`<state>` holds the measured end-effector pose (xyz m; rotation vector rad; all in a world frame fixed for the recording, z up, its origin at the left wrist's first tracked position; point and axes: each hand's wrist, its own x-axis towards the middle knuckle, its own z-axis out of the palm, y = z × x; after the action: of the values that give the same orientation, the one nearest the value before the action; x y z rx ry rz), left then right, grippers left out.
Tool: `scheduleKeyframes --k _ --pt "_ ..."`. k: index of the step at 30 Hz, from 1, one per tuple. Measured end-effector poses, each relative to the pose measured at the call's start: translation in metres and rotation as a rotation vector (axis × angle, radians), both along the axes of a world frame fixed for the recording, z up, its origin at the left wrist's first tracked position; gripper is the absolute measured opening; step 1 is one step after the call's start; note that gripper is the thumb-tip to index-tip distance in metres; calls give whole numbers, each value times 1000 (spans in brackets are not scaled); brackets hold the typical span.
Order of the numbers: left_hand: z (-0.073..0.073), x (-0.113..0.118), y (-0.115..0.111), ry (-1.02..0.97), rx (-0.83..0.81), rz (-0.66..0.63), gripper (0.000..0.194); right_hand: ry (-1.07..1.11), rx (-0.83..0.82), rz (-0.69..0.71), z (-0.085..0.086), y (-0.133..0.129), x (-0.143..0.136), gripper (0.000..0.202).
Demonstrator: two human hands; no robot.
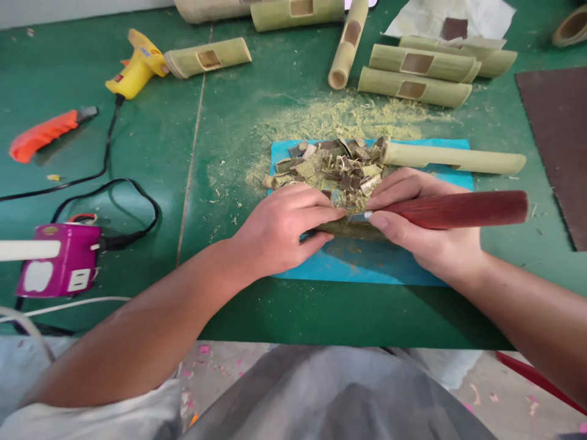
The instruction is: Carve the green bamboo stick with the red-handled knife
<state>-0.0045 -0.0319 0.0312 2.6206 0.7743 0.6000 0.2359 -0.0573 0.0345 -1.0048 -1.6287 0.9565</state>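
Note:
My right hand (pixel 426 226) is closed around a knife with a thick red wooden handle (pixel 463 209); its short metal blade (pixel 358 217) points left. The blade tip meets a dark strip-like piece (pixel 353 230) lying on the blue sheet (pixel 367 263). My left hand (pixel 293 226) pinches that piece at its left end, fingertips close to the blade. Much of the piece is hidden by both hands. Just beyond the fingers lies a heap of bamboo chips and shavings (pixel 339 162), with a pale bamboo tube (pixel 458 157) to its right.
Bamboo tubes with cut windows (pixel 415 91) lie along the back. On the left are a yellow corded glue gun (pixel 142 64), an orange utility knife (pixel 46 134) and a purple power adapter (pixel 59 260) with cables. A dark brown sheet (pixel 559 140) lies at right.

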Motion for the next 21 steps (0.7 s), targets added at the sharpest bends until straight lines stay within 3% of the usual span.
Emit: scheduleKeyframes --k 12,21 --pt "1 -1 0 9 -10 3 25 -94 79 -26 2 -3 -2 16" --pt "1 0 0 12 -16 -2 25 45 201 -161 -5 -6 -3 23"
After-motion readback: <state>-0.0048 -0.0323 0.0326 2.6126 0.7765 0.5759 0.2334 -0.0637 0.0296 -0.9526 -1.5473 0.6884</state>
